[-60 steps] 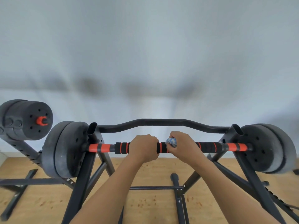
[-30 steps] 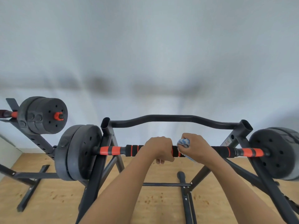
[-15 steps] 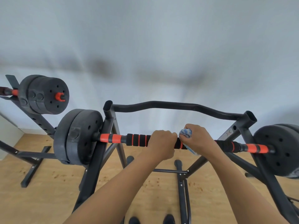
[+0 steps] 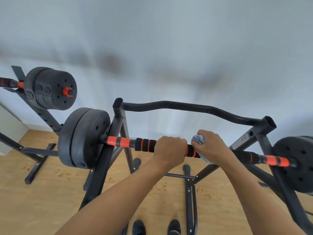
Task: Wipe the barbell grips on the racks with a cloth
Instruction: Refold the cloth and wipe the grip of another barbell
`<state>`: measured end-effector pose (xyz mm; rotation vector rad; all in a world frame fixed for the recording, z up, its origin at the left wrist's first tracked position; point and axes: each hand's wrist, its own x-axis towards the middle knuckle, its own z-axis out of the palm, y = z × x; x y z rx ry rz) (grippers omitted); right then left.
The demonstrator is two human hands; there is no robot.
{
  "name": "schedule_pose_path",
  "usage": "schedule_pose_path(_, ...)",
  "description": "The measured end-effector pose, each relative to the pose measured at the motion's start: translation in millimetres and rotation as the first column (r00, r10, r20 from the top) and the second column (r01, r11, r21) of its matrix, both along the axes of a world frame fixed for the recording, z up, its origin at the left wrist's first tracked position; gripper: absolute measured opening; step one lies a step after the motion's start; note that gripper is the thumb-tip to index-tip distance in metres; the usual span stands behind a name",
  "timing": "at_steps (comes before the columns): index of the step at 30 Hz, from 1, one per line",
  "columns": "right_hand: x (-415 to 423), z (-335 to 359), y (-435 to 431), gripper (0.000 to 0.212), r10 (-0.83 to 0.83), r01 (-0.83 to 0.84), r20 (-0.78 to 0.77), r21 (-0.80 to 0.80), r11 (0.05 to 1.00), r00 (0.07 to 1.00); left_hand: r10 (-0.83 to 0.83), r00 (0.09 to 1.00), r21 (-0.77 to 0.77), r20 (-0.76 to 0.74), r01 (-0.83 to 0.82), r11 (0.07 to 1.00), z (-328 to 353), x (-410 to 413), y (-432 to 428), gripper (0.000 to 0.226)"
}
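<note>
Head view: left hand [image 4: 169,150] clenched round the middle of a black-and-orange foam-gripped barbell [image 4: 145,145], right hand [image 4: 215,146] beside it fisted on a crumpled blue-white cloth [image 4: 198,139] against that bar, so wiping looks part-done, with the second barbell [image 4: 50,89], left of it, probably yet to do.

Barbell grip [image 4: 145,144] black foam, orange rings; cloth [image 4: 198,139] blue-white mottled; plates [image 4: 84,138] dark grey

Barbell [image 4: 269,161] lying across the black rack [image 4: 118,119], sloping down to the right. It has a black foam grip [image 4: 145,144] with orange rings, orange sleeves and black plates. Blue-and-white cloth [image 4: 198,139], bunched in the right hand [image 4: 212,146], against the grip right of centre. Second barbell [image 4: 50,88] racked at far left.
</note>
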<state>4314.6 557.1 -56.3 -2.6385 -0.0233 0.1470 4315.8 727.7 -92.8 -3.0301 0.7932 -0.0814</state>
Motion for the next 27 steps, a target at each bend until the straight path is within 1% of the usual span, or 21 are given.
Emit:
schedule_pose_path(1,-0.8,-0.4,1.7,0.025,-0.001,0.001,-0.003,-0.002,1.0,1.0,-0.004,0.999,0.001,0.049,0.004,1.0,-4.6,-4.0,1.1,0.03)
schedule_pose_path(2,-2.3,-1.6,2.9,0.024,-0.003,0.003,-0.002,-0.002,1.0,1.0,-0.006,0.997,0.007,0.077,0.006,1.0,-6.0,-6.8,0.9,0.031)
schedule_pose_path(3,-3.9,-2.6,3.7,0.023,-0.007,0.007,0.0,0.0,1.0,1.0,-0.011,0.998,0.012,0.068,0.01,1.0,-5.4,-7.9,-0.3,0.026)
schedule_pose_path(4,-6.1,-2.8,3.8,0.023,-0.01,0.01,0.001,0.001,1.0,1.0,-0.033,0.999,0.01,0.023,0.033,0.999,-1.3,-7.9,-1.8,0.02)
schedule_pose_path(6,-11.0,0.2,3.1,0.023,-0.001,0.001,-0.004,-0.003,1.0,1.0,-0.057,0.981,-0.01,-0.187,0.056,0.998,13.6,0.4,-2.5,0.016)
schedule_pose_path(7,-13.2,2.3,2.5,0.023,0.009,-0.009,-0.011,-0.007,1.0,1.0,-0.054,0.946,-0.007,-0.321,0.054,0.998,23.4,7.2,-0.7,0.02)
schedule_pose_path(8,-15.3,4.9,2.0,0.023,0.021,-0.021,-0.021,-0.014,1.0,1.0,-0.044,0.888,-0.012,-0.458,0.044,0.999,32.1,13.1,1.2,0.024)
schedule_pose_path(9,-16.7,7.3,1.4,0.022,0.032,-0.033,-0.034,-0.026,0.999,0.999,-0.038,0.828,-0.018,-0.56,0.033,0.999,36.8,17.8,3.1,0.027)
schedule_pose_path(10,-17.5,9.0,0.5,0.021,0.041,-0.043,-0.047,-0.04,0.998,0.998,-0.041,0.792,-0.027,-0.61,0.03,0.999,37.2,19.8,4.1,0.029)
schedule_pose_path(11,-17.8,10.1,0.1,0.02,0.046,-0.049,-0.058,-0.052,0.997,0.997,-0.046,0.795,-0.036,-0.605,0.031,0.999,35.3,18.8,4.7,0.03)
schedule_pose_path(12,-18.2,10.3,-0.5,0.019,0.046,-0.05,-0.065,-0.058,0.997,0.997,-0.047,0.833,-0.043,-0.551,0.028,0.999,33.2,14.8,4.9,0.029)
schedule_pose_path(14,-19.3,8.8,-0.4,0.018,0.036,-0.04,-0.066,-0.057,0.998,0.997,-0.035,0.945,-0.023,-0.324,0.029,0.999,25.2,2.7,3.5,0.028)
schedule_pose_path(15,-20.4,7.6,0.5,0.019,0.03,-0.033,-0.066,-0.052,0.998,0.997,-0.035,0.975,-0.015,-0.218,0.032,0.999,20.0,-3.9,3.4,0.024)
schedule_pose_path(17,-22.2,6.2,2.6,0.021,0.018,-0.021,-0.067,-0.048,0.999,0.998,-0.052,0.995,-0.027,-0.089,0.05,0.998,12.8,-14.3,4.8,0.016)
schedule_pose_path(21,-24.5,8.6,5.0,0.017,0.013,-0.017,-0.086,-0.052,0.998,0.996,-0.048,0.998,-0.055,0.049,0.051,0.997,0.1,-29.5,7.1,0.012)
schedule_pose_path(22,-25.6,9.6,5.7,0.016,0.014,-0.018,-0.094,-0.045,0.999,0.996,-0.051,0.997,-0.07,0.064,0.055,0.996,-0.6,-32.3,6.8,0.01)
schedule_pose_path(23,-27.4,10.1,6.5,0.015,0.012,-0.015,-0.098,-0.036,0.999,0.995,-0.057,0.998,-0.081,0.029,0.059,0.995,1.1,-33.5,6.8,0.011)
schedule_pose_path(25,-33.4,11.4,8.0,0.015,0.0,-0.003,-0.098,-0.021,1.0,0.995,-0.079,0.987,-0.073,-0.14,0.07,0.995,11.7,-29.1,7.7,0.022)
schedule_pose_path(27,-40.1,11.1,6.9,0.015,0.004,-0.006,-0.096,-0.022,1.0,0.995,-0.039,0.934,-0.031,-0.355,0.03,0.999,25.3,-17.9,8.8,0.035)
